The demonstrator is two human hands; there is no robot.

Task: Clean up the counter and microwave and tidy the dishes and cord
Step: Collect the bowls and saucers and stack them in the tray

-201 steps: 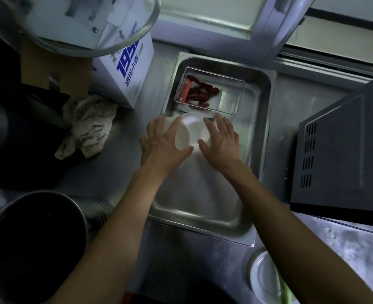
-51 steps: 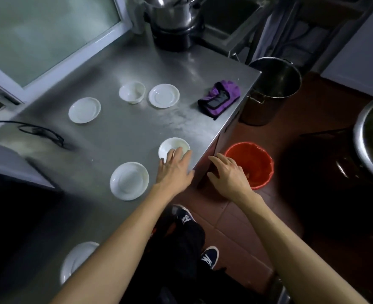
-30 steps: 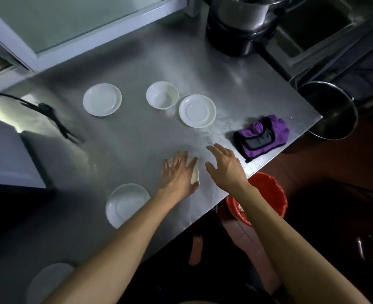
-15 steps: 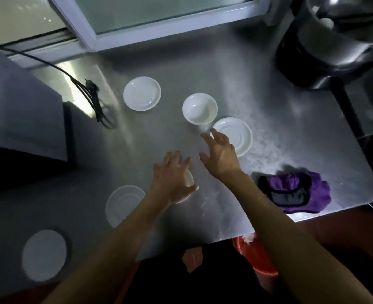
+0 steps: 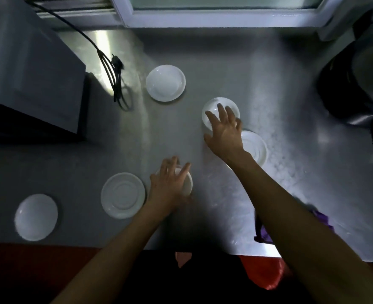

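The left hand (image 5: 170, 185) lies over a small white bowl (image 5: 186, 183) near the front edge of the counter (image 5: 203, 62), fingers curled over its rim, a grip that looks set to lift or slide it. The right hand (image 5: 225, 130) reaches further back, its fingers spread and draped over a second bowl (image 5: 214, 104), fingertips hooking the far rim; whether it has closed fully I cannot tell. Working both bowls at once suggests the aim is to bring 1 to the other and stack them.

Just right of the right wrist, partly under it, sits a saucer (image 5: 258, 148). 3 more dishes are scattered apart: a plate (image 5: 165, 82) toward the back, a ringed saucer (image 5: 123, 195) just left of the left hand, and a plate at the far left front (image 5: 36, 217). Spread out like this, they look not yet gathered, so the tidying seems early.

The black cord (image 5: 113, 71) trails loose from behind the microwave (image 5: 27, 69) and bunches on the counter beside it, untouched. A purple cloth (image 5: 321, 218) lies near the front edge under the right forearm, probably left handy for wiping. A red bucket (image 5: 262, 273) stands on the floor below the edge.
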